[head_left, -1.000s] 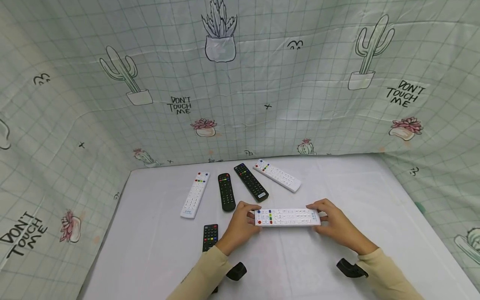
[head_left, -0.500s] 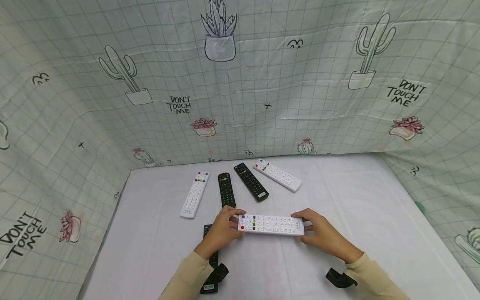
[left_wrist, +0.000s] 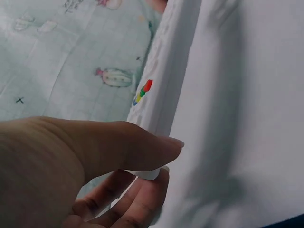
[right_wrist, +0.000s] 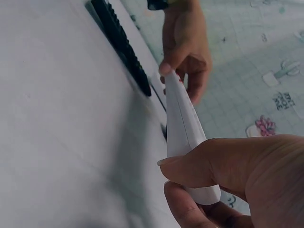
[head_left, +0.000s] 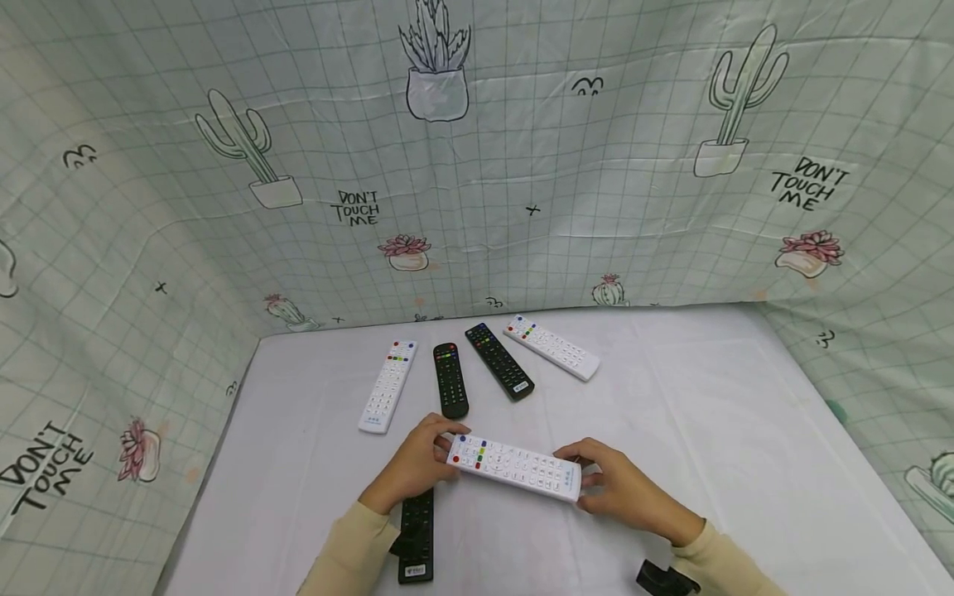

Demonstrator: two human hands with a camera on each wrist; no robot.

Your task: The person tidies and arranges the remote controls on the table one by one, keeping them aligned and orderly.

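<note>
White remote control (head_left: 514,468), held crosswise between two hands above a white table (head_left: 671,397) — its shadow falls on the surface below. The long axis runs left to right, slanted so that the right end sits closer to the person, with the buttons facing up. Neither hand is nearer to it: each has an end.

The left hand (head_left: 417,459) grips the end with the coloured buttons, thumb on the near edge and fingers bent around the end, spread about as wide as the casing. The right hand (head_left: 622,488) pinches the opposite end in much the same way, thumb on the near edge, fingers curled beyond and beneath.

Under the left wrist lies a long black remote (head_left: 421,530), pointing away from the person, its far part hidden; whether the sleeve (head_left: 350,550) touches it cannot be told. Just beyond the left hand rests a rounded black remote (head_left: 450,381), flanked by a white remote on the left (head_left: 387,387) and, slanting on the right, a slim black remote (head_left: 499,362) and another white remote (head_left: 551,348) — all before a cactus-print cloth (head_left: 514,165).
</note>
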